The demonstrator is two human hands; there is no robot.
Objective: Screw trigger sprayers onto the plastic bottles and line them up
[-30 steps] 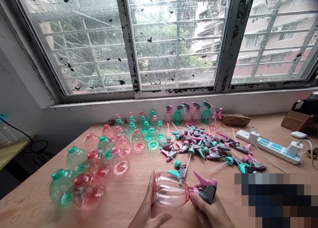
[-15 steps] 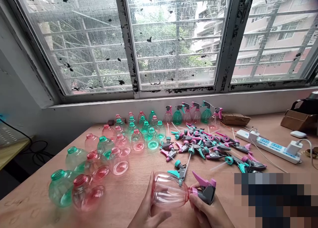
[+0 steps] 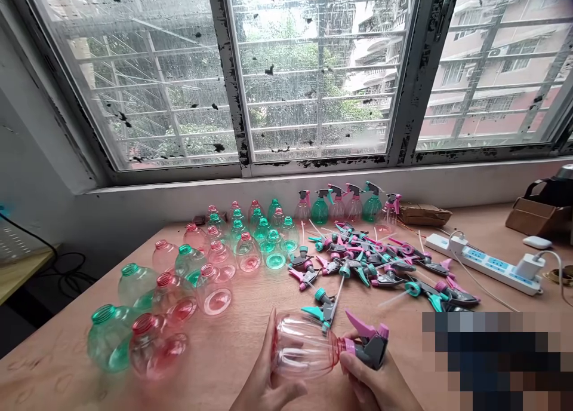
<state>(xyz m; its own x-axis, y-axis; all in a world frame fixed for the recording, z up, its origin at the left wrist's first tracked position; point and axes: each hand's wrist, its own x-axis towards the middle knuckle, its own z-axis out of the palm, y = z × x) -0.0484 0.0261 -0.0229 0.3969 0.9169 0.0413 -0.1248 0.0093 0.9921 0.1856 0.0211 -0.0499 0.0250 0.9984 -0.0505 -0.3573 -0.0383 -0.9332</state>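
Note:
A clear pink plastic bottle (image 3: 304, 348) lies on its side in my hands at the bottom middle of the head view. My left hand (image 3: 264, 381) wraps round its base end. My right hand (image 3: 373, 384) grips the grey and pink trigger sprayer head (image 3: 369, 342) that sits on the bottle's neck. A loose teal sprayer head (image 3: 323, 306) lies on the table just behind the bottle.
Several open pink and green bottles (image 3: 161, 315) stand on the wooden table (image 3: 242, 306) at the left. A pile of sprayer heads (image 3: 380, 264) lies at centre right, several finished spray bottles (image 3: 353, 205) line the sill wall, and a power strip (image 3: 486, 264) and cardboard boxes (image 3: 537, 217) sit at the right.
The bottle has turned a little in my hands and dropped slightly lower. The sprayer head has rotated with my right hand; everything else on the table is as it was.

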